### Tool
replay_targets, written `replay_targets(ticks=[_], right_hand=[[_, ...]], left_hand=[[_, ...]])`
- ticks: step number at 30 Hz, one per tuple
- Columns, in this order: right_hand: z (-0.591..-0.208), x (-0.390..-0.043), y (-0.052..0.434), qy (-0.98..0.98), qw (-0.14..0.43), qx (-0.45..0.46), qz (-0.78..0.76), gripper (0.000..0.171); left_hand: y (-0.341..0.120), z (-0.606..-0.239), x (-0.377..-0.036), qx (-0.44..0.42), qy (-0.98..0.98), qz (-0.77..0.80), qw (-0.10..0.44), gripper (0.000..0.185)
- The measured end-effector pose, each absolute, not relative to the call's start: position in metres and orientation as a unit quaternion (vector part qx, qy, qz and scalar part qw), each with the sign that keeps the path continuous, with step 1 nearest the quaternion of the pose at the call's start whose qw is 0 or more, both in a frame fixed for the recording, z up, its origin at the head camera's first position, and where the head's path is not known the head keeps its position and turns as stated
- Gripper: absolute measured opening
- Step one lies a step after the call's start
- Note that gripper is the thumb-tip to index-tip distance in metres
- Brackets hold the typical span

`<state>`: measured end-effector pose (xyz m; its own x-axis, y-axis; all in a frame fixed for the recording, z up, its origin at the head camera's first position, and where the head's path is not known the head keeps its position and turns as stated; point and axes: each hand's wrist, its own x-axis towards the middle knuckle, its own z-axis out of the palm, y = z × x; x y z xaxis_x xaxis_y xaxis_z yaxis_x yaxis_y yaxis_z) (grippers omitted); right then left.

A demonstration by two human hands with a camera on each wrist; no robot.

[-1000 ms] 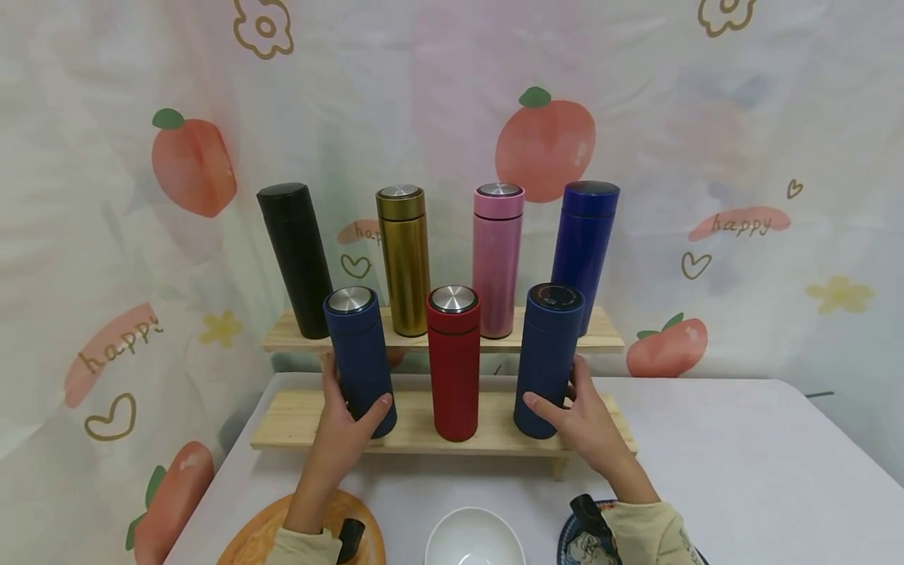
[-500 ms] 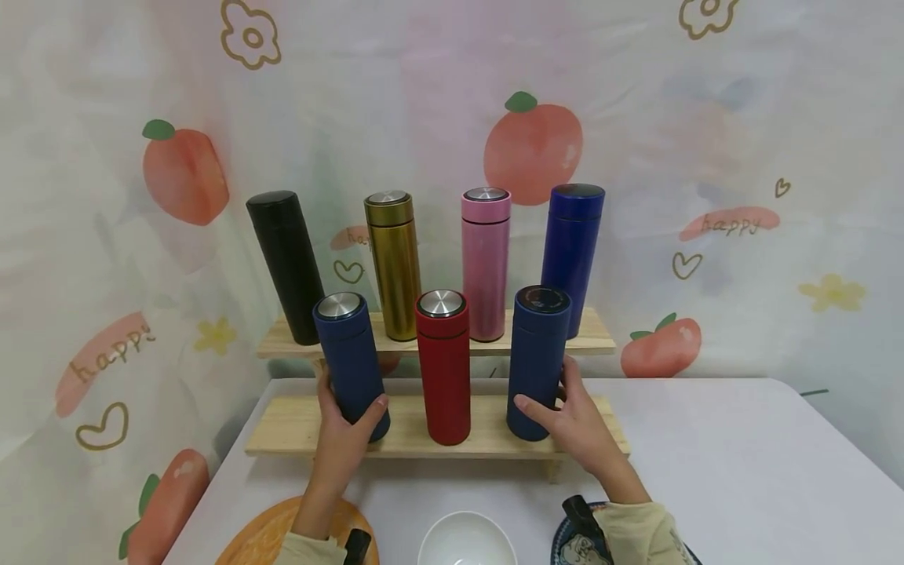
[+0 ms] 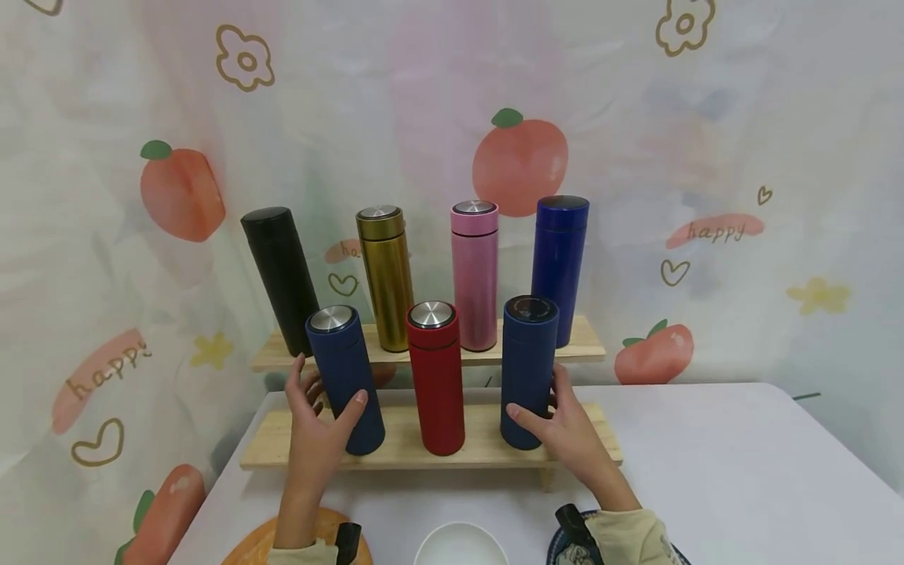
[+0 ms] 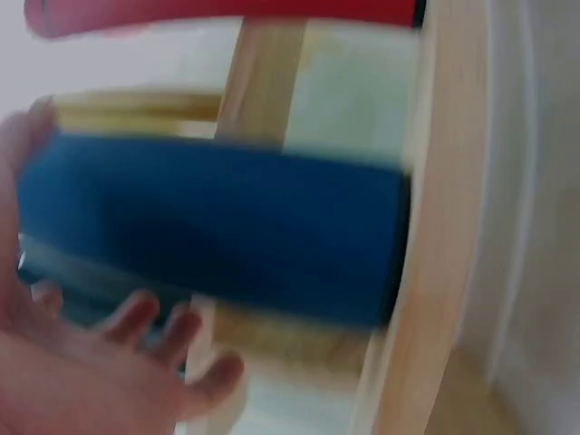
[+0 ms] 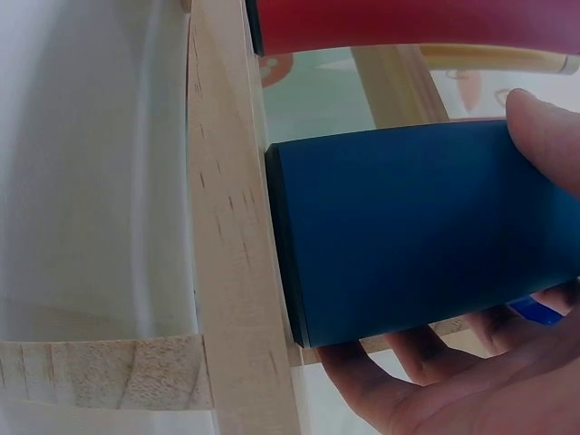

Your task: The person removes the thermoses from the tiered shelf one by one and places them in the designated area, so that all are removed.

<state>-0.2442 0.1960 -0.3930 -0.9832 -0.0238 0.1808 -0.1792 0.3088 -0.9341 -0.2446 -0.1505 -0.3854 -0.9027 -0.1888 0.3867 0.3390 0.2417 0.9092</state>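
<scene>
Right grip [image 3: 572, 436] round bottle [image 3: 528, 377], lid [image 3: 532, 309] head-view only

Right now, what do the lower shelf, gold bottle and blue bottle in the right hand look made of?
Lower shelf: pale wood, seemingly bare; grain and dark flecks show.
Gold bottle: glossy, probably metal; vertical metallic sheen, though coated plastic might look similar.
Blue bottle in the right hand: matte, seemingly painted or rubbery coating, no sharp highlights; the material beneath can't be told.
</scene>
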Motion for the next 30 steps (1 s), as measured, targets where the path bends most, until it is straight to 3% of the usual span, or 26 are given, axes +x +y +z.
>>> replay_targets(ticks=[7,13,16,23,30], right_hand=[[-0.393,-0.243,0.196,-0.812,0.076,0.064,0.576,0.095],[-0.391,-0.244,0.196,-0.813,0.07,0.062,0.574,0.096],[-0.393,-0.245,0.196,-0.813,0.068,0.059,0.576,0.095],[-0.393,-0.243,0.198,-0.807,0.071,0.063,0.583,0.095],[-0.393,-0.244,0.196,-0.809,0.066,0.06,0.581,0.096]], left_hand=[[-0.21,-0.397,-0.242,-0.031,-0.821,-0.517,0.239,0.088],[-0.255,-0.414,-0.239,0.03,-0.886,-0.407,0.223,0.094],[-0.266,-0.421,-0.24,0.029,-0.915,-0.357,0.185,0.099],[-0.266,-0.439,-0.25,0.034,-0.953,-0.298,0.041,0.109],[-0.267,-0.441,-0.255,0.033,-0.968,-0.249,-0.009,0.116]])
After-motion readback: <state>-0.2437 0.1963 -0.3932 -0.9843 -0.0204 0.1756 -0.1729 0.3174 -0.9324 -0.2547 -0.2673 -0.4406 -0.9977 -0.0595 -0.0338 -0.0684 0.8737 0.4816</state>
